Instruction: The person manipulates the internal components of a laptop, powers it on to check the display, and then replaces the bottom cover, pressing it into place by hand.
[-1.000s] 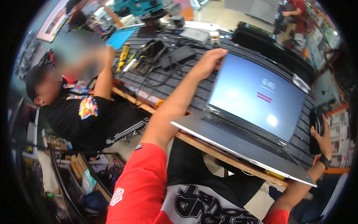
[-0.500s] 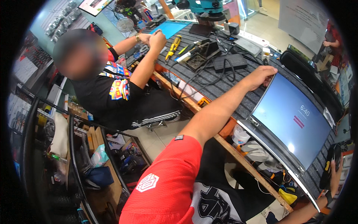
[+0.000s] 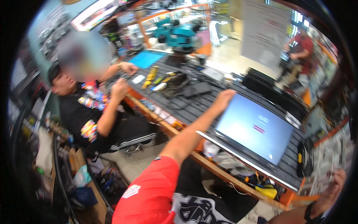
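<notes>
Well, the laptop (image 3: 257, 127) sits at the near edge of the grey striped surface (image 3: 186, 115), its lid raised and its screen lit pale blue. The person's left hand (image 3: 226, 98) grips the top left corner of that lid, the arm stretched forward from a red sleeve (image 3: 145, 190). The right hand (image 3: 335, 183) is out by the right rim of my view, off the laptop and well apart from it — it is blurred, so I cannot tell whether it is open or closed. A dark band (image 3: 308, 213) circles that wrist.

Just right of the laptop lies a black case (image 3: 306, 156) with a yellow spot, and behind the screen stretches a long black object (image 3: 274, 90). Farther left on the surface are a yellow-handled tool (image 3: 150, 77), a jumble of dark parts and a blue mat (image 3: 146, 58), with a teal microscope (image 3: 179, 37) beyond. Below the laptop's near edge, a white tub (image 3: 211, 149) shows among clutter. A co-worker in a black shirt (image 3: 72, 115) sits to the left — both of that person's hands are raised near the surface's edge.
</notes>
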A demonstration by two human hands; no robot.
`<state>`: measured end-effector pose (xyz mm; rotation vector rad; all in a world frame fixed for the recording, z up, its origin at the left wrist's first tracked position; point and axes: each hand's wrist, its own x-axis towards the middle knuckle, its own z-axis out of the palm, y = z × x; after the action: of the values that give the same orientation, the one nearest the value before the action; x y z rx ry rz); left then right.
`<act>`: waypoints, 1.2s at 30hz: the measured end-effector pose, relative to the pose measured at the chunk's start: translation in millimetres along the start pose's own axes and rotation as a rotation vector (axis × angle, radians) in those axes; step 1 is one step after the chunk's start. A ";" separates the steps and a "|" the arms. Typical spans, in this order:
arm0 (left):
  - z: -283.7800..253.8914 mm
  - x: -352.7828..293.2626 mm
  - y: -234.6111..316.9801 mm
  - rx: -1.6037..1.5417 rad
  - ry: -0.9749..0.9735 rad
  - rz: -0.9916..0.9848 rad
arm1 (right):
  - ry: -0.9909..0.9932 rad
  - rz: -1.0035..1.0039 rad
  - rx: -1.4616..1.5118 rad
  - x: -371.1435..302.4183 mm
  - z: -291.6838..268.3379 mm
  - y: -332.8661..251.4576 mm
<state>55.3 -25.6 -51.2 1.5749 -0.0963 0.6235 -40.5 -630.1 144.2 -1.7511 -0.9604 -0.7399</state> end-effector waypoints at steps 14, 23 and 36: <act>9.2 -13.2 33.0 -0.107 0.138 -0.115 | -0.819 -0.076 -0.413 42.6 177.1 -135.5; 5.2 -19.1 42.6 -0.167 0.081 -0.013 | -0.957 0.014 -0.362 24.2 221.3 -141.1; 3.2 -21.7 50.8 -0.174 0.090 -0.059 | -0.849 0.128 -0.442 3.7 225.8 -156.3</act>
<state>16.5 -41.4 -15.1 1.3756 -0.0355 0.6218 -161.0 -383.3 140.7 -2.5749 -1.2707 -0.0862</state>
